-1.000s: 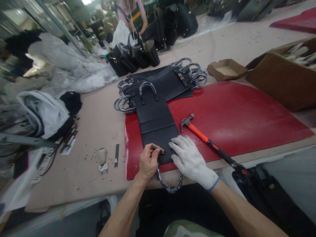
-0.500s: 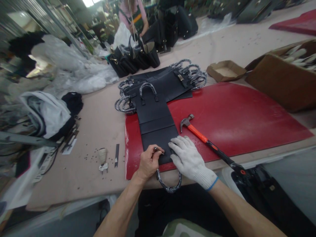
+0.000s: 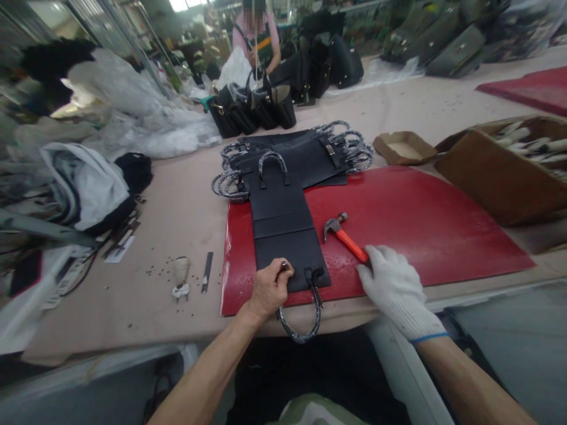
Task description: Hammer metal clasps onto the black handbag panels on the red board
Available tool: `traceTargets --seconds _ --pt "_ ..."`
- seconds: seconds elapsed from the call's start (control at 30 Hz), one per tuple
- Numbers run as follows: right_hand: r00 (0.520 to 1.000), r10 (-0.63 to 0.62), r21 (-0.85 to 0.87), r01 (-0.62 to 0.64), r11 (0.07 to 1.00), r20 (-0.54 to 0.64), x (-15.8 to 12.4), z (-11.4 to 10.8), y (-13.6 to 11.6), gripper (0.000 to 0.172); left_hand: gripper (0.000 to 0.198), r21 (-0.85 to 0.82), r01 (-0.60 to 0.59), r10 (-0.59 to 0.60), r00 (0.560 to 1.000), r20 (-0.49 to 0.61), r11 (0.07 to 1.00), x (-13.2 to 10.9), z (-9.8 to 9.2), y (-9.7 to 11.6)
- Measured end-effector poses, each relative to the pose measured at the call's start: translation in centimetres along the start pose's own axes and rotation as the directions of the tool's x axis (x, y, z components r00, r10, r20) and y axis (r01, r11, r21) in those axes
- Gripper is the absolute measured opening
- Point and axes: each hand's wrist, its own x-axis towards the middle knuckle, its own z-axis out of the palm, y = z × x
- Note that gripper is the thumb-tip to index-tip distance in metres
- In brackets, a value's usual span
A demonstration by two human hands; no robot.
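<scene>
My bare left hand (image 3: 269,288) is closed round a short metal punch (image 3: 284,265), only its top end showing above the fingers. It rests on the near end of a long black bag panel (image 3: 287,245), beside the tab of a rope-patterned handle (image 3: 301,337) that hangs past the table edge. My right hand (image 3: 394,286), in a white knit glove, is closed over the grip of a claw hammer (image 3: 349,242). The hammer's head and orange shaft lie on the red mat (image 3: 425,218); the grip is hidden under the glove.
More black panels with handles (image 3: 305,159) are stacked behind. Left lie a thread-wrapped pronged tool (image 3: 181,274) and a dark strip (image 3: 207,271). Cardboard boxes (image 3: 500,171) stand at right. Finished black bags (image 3: 252,112) and a person (image 3: 261,44) are at the back.
My right hand has left the panel and moved right onto the hammer grip, uncovering the handle tab. The left hand stays at the panel with the punch. The view has shifted slightly.
</scene>
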Motion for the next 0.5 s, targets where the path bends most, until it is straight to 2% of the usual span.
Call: traceTargets --seconds 0.07,0.13,0.27,0.4,0.47,0.5 --pt "0.996 0.04 -0.15 -0.027 0.988 0.085 -0.3 0.0 0.7 0.038 0.011 -0.005 0.023 -0.023 1.0 -0.007 1.0 0.1 0.1 0.1" --pt "0.984 0.06 -0.186 -0.028 0.982 0.165 -0.4 0.0 0.7 0.038 0.011 0.011 0.008 -0.008 1.0 -0.005 1.0 0.1 0.1 0.1" --pt "0.938 0.131 -0.005 -0.137 0.991 0.32 0.8 -0.3 0.4 0.034 0.011 0.043 -0.03 0.029 1.0 0.004 0.999 0.0 0.1 -0.1" --pt "0.915 0.176 0.128 -0.236 0.963 0.364 2.3 -2.1 0.5 0.025 0.011 0.036 -0.051 0.051 0.999 0.017 0.998 -0.1 0.1 -0.3" --pt "0.914 0.161 0.284 -0.277 0.918 0.372 2.3 -3.9 0.1 0.025 0.012 0.036 -0.056 0.055 0.998 0.029 0.998 0.0 0.0 -0.4" --pt "0.919 0.14 0.429 -0.302 0.852 0.369 2.1 -5.0 -0.3 0.027 0.012 0.04 -0.058 0.056 0.998 0.034 0.998 0.0 0.0 -0.4"
